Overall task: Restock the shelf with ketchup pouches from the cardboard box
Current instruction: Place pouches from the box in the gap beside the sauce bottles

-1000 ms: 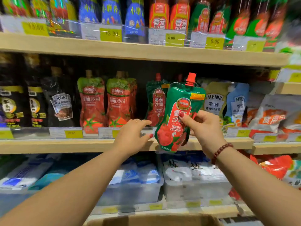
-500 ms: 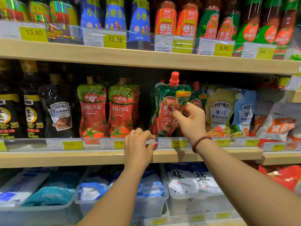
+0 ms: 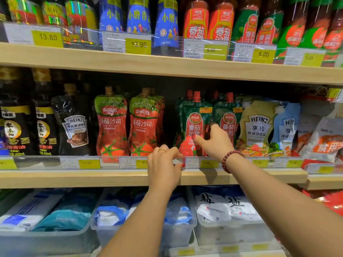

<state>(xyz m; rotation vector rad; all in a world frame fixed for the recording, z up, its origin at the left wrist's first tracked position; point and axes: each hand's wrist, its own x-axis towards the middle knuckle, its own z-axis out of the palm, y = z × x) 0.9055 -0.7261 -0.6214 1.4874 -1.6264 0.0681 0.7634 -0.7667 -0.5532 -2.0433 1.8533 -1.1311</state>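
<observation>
Ketchup pouch, green with a red cap and a red label panel, stands upright at the front of the middle shelf, behind the clear price-tag rail. A second green pouch of the same kind stands just beside it on the right, and at least one more red cap shows behind it.

The right hand is against the front pouch's lower right side. Its thumb, with a red nail, lies on the label face, and the other fingers reach into the space between the two green pouches, so the fingers are closed narrowly around the pouch's edge. A red bead bracelet circles that wrist.

The left hand rests on the rail at the shelf's front lip, just left of the pouch's base. Its fingers are curled over the top of the rail and the thumb presses the rail's front, pinching it; a gold ring sits on one finger.

To the left, across a dark space, stand two red-and-green tomato pouches, then dark Heinz and bottle packs. To the right are Heinz salad-dressing pouches. Clear bins of white bags fill the shelf below.
</observation>
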